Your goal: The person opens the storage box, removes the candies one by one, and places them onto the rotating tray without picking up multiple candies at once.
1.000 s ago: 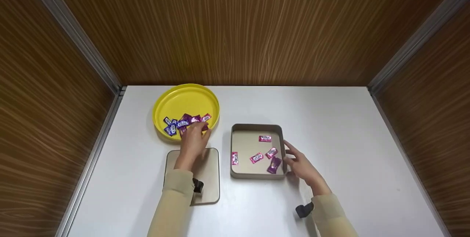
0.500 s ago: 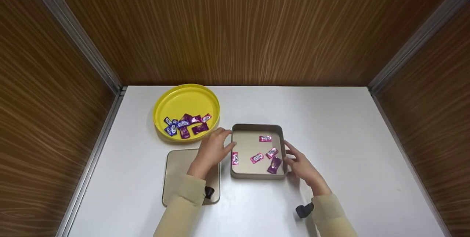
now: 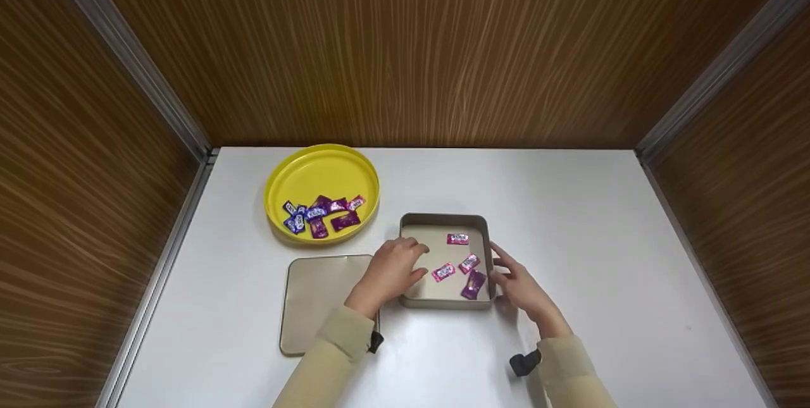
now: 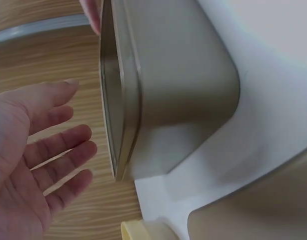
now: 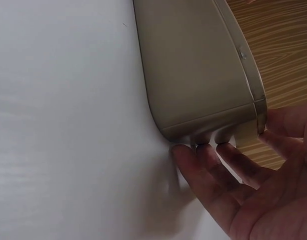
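Note:
My left hand (image 3: 392,269) hovers over the left wall of an open square metal tin (image 3: 445,303). In the left wrist view its fingers (image 4: 66,150) are spread loosely beside the tin's rim, with nothing between them. Inside the tin lie pink-wrapped candies (image 3: 457,239) and a purple-wrapped candy (image 3: 473,284); the left part of its floor is hidden behind my left hand. Against the tin's right side rests my right hand (image 3: 524,284). The right wrist view has its fingertips (image 5: 182,152) touching the outer wall, with one digit up at the rim.
A round yellow tray (image 3: 326,155) at the back left holds several blue, purple and pink candies (image 3: 316,213). The flat tin lid (image 3: 316,307) lies left of the tin, partly under my left forearm. Wood-patterned panels (image 3: 405,47) enclose the white table (image 3: 633,269).
My left hand has moved from the candies in the yellow tray rightward to above the tin's left side, covering the pink candy there. My right hand has stayed at the tin's right wall.

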{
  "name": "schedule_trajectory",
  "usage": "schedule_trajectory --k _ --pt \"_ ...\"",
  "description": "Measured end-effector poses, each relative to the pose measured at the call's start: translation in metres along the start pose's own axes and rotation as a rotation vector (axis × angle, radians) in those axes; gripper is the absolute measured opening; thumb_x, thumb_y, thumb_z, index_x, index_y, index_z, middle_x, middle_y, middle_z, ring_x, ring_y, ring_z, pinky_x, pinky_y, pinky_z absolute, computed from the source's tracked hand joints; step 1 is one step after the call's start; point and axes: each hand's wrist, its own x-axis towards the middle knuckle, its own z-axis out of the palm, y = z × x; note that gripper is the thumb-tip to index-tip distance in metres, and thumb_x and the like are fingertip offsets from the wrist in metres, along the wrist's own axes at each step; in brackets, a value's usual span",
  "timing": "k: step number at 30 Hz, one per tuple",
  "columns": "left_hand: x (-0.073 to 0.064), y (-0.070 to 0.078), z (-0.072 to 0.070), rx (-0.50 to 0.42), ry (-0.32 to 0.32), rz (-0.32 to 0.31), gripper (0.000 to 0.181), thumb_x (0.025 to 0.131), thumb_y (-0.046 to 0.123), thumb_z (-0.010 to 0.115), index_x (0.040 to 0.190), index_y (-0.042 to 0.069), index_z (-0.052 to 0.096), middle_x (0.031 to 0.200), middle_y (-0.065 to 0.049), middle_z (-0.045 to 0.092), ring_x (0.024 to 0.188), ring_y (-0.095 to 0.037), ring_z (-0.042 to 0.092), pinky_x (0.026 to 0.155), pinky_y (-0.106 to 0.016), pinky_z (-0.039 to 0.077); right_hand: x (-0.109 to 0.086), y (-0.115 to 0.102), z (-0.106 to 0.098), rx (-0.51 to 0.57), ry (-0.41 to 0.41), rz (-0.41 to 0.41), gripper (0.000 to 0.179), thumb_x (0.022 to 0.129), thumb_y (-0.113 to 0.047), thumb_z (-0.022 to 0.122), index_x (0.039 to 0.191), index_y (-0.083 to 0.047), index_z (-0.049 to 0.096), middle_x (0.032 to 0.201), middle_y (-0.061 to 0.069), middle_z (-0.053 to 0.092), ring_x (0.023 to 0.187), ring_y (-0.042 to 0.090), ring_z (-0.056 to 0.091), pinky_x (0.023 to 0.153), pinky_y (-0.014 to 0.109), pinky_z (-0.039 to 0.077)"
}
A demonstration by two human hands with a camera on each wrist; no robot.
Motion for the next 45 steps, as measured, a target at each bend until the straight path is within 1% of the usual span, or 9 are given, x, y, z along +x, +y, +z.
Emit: schedule_trajectory --k 9,13,17,22,26,30,33,38,45 --pt "0.006 0.002 0.018 0.104 -0.068 0.071 0.029 0.085 0.023 0.077 0.110 0.011 0.073 0.106 -0.004 0.069 0.104 -0.022 0.062 0.104 -0.036 0.040 -0.001 0.001 0.000 0.032 -0.001 -0.008 0.060 0.101 -0.006 0.047 0.157 -0.018 0.025 0.146 0.026 0.036 0.127 0.049 0.045 0.086 0.051 0.053" --pt "0.008 -0.001 0.023 0.106 -0.098 0.114 0.025 0.082 0.013 0.077 0.107 0.011 0.074 0.103 -0.003 0.070 0.100 -0.020 0.064 0.103 -0.035 0.042 -0.001 0.001 0.000 0.020 0.003 -0.013 0.061 0.101 -0.006 0.047 0.157 -0.018 0.025 0.146 0.025 0.037 0.127 0.049 0.045 0.087 0.052 0.053" --pt "0.007 -0.003 0.026 0.105 -0.120 0.148 0.024 0.080 0.002 0.072 0.102 0.010 0.076 0.096 -0.002 0.070 0.093 -0.019 0.067 0.101 -0.036 0.045 -0.002 0.001 0.000 0.005 0.000 -0.016 0.061 0.102 -0.007 0.047 0.157 -0.019 0.025 0.146 0.025 0.039 0.127 0.047 0.046 0.092 0.054 0.049" --pt "0.005 -0.005 0.030 0.169 -0.136 0.163 0.018 0.079 0.011 0.074 0.097 0.013 0.077 0.091 0.000 0.070 0.090 -0.019 0.066 0.109 -0.043 0.036 -0.001 0.002 0.000 0.011 0.004 -0.019 0.061 0.101 -0.007 0.048 0.157 -0.019 0.025 0.146 0.025 0.039 0.127 0.047 0.047 0.093 0.055 0.048" --pt "0.006 -0.006 0.032 0.255 -0.145 0.166 0.018 0.079 0.023 0.077 0.096 0.017 0.076 0.091 0.002 0.070 0.092 -0.020 0.065 0.111 -0.047 0.032 -0.001 0.002 0.000 0.021 0.008 -0.021 0.061 0.101 -0.007 0.048 0.157 -0.018 0.024 0.146 0.026 0.038 0.127 0.047 0.046 0.090 0.055 0.050" --pt "0.007 -0.007 0.034 0.313 -0.150 0.164 0.021 0.078 0.027 0.078 0.097 0.017 0.076 0.093 0.001 0.071 0.093 -0.022 0.065 0.111 -0.047 0.031 -0.001 0.002 0.000 0.026 0.008 -0.026 0.062 0.101 -0.007 0.049 0.157 -0.018 0.024 0.146 0.026 0.038 0.126 0.047 0.046 0.089 0.054 0.051" --pt "0.009 -0.008 0.034 0.338 -0.139 0.163 0.018 0.078 0.026 0.077 0.094 0.017 0.076 0.091 0.000 0.070 0.091 -0.023 0.066 0.110 -0.045 0.033 -0.001 0.002 0.000 0.027 0.006 -0.025 0.062 0.101 -0.007 0.049 0.157 -0.018 0.025 0.145 0.026 0.038 0.126 0.047 0.046 0.088 0.053 0.052" --pt "0.011 -0.009 0.036 0.377 -0.091 0.159 0.009 0.078 0.014 0.072 0.086 0.016 0.076 0.083 -0.002 0.069 0.085 -0.023 0.066 0.107 -0.042 0.037 -0.002 0.002 -0.001 0.019 0.003 -0.025 0.061 0.101 -0.007 0.048 0.157 -0.019 0.025 0.145 0.025 0.039 0.126 0.047 0.047 0.088 0.051 0.053" --pt "0.014 -0.003 0.037 0.464 -0.133 0.110 0.016 0.085 0.013 0.063 0.084 0.018 0.077 0.082 -0.001 0.069 0.082 -0.023 0.066 0.108 -0.042 0.034 -0.002 0.002 0.000 0.023 0.000 -0.030 0.061 0.101 -0.007 0.048 0.157 -0.020 0.026 0.146 0.026 0.038 0.126 0.048 0.046 0.088 0.052 0.052"
